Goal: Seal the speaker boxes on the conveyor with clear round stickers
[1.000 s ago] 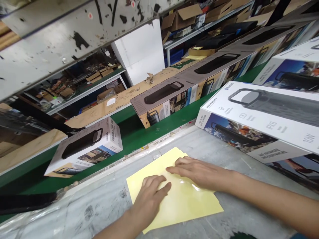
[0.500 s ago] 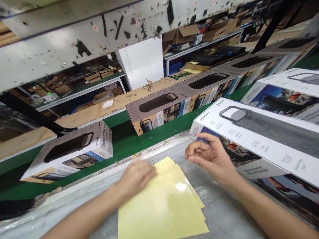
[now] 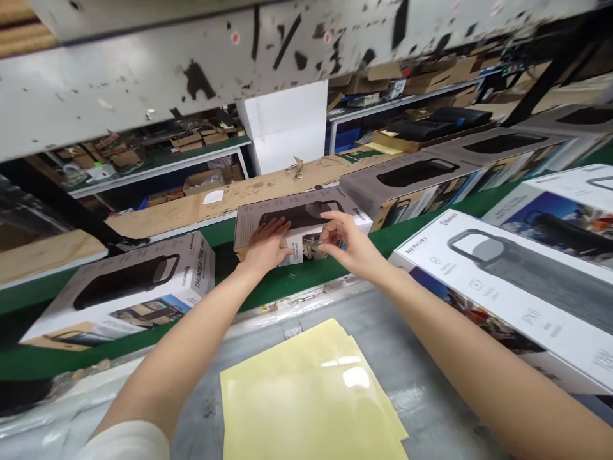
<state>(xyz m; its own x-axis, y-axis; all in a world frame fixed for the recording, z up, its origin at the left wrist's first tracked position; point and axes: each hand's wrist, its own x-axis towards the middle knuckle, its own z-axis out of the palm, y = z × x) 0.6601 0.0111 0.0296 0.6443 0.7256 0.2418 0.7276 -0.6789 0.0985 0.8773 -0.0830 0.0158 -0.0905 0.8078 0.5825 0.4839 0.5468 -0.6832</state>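
Both my hands reach forward onto a boxed Bluetooth speaker (image 3: 299, 217) lying on the green belt (image 3: 292, 281). My left hand (image 3: 265, 246) presses spread fingers against the box's near side. My right hand (image 3: 342, 241) grips its right end between thumb and fingers. Part of the box's printed face is hidden behind my hands. A stack of pale yellow plastic sheets (image 3: 306, 396) lies on the grey bench (image 3: 426, 396), below and apart from both hands.
Similar speaker boxes (image 3: 502, 281) line the belt on both sides, with a row running to the upper right. A cardboard-topped ledge (image 3: 230, 198) runs behind the belt. A paint-stained white beam (image 3: 191, 76) crosses overhead, and cardboard-laden shelves (image 3: 402, 102) stand beyond.
Both hands have moved forward from the yellow sheets to the box on the belt and taken hold of it. The box now sits turned from its earlier angle.
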